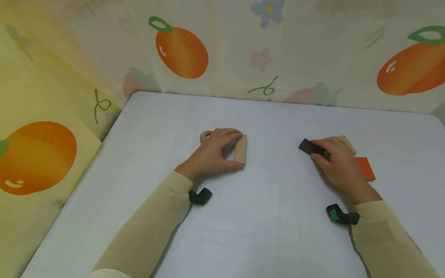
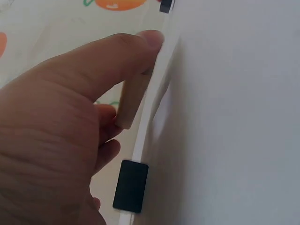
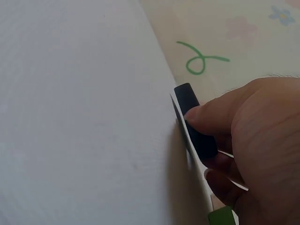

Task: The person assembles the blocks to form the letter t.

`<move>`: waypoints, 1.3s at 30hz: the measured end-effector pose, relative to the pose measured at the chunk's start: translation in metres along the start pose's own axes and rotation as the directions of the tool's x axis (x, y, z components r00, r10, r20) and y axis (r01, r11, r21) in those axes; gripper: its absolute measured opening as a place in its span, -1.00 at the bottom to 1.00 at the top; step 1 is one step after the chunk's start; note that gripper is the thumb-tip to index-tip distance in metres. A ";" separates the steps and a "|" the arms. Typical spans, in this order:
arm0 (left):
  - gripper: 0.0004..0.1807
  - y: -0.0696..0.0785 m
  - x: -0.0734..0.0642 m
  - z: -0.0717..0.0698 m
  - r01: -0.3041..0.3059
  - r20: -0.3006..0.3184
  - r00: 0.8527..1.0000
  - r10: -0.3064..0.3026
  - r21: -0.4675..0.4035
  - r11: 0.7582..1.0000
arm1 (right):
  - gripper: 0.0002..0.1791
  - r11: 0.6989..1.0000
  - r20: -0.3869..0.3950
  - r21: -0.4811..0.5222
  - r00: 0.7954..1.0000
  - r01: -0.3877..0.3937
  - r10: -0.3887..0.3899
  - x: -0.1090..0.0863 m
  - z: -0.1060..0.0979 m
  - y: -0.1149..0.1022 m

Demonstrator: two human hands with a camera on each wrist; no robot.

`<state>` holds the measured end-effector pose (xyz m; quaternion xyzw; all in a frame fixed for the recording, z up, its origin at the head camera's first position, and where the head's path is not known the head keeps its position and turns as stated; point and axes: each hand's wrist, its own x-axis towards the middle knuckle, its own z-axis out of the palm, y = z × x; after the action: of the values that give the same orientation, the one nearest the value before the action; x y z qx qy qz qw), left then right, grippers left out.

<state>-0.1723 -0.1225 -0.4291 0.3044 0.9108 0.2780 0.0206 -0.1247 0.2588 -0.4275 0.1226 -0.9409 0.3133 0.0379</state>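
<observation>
In the head view my left hand [image 1: 218,151] spans a pale wooden block [image 1: 241,149], thumb at its near end and fingers at its far end. The left wrist view shows the same wooden block [image 2: 133,101] partly behind the thumb of that hand [image 2: 61,112]. Farther right, my right hand [image 1: 336,164] pinches a black block [image 1: 309,147] between thumb and fingers. The black block [image 3: 191,110] also shows in the right wrist view. Beside and partly behind the right hand lie another pale wooden block [image 1: 347,143] and a flat orange piece [image 1: 365,168].
Both hands work over a white table [image 1: 263,233], whose back edge meets a fruit-patterned cloth [image 1: 227,42]. Dark wrist-camera mounts [image 1: 200,196] sit by the sleeves. A dark rectangular piece [image 2: 131,186] is in the left wrist view, a green piece [image 3: 221,216] in the right.
</observation>
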 end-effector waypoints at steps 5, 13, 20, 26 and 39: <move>-0.05 0.012 -0.002 0.005 -0.058 -0.011 0.998 0.057 -0.051 0.997 | -0.58 1.000 0.025 0.001 1.000 0.009 -0.009 0.001 0.003 -0.008; -0.03 0.039 -0.003 0.021 -0.062 0.060 0.996 0.064 -0.036 0.997 | -0.59 1.000 0.049 0.006 0.999 0.023 -0.023 0.000 0.006 -0.013; -0.03 0.063 -0.006 0.035 -0.030 0.118 0.992 0.033 -0.029 0.999 | -0.60 0.998 0.064 0.028 0.997 0.049 -0.050 0.001 0.009 -0.014; 0.02 0.074 -0.007 0.043 -0.031 0.127 0.991 0.035 -0.036 0.999 | -0.59 0.999 0.072 0.038 0.997 0.034 -0.036 0.000 0.012 -0.019; 0.02 0.063 -0.007 0.040 -0.033 0.172 0.984 0.047 -0.088 0.996 | -0.57 0.997 0.065 0.076 0.997 0.023 -0.028 0.000 0.018 -0.023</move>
<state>-0.1242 -0.0652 -0.4312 0.3447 0.8867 0.2889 0.1074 -0.1184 0.2308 -0.4285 0.1461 -0.9275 0.3439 0.0059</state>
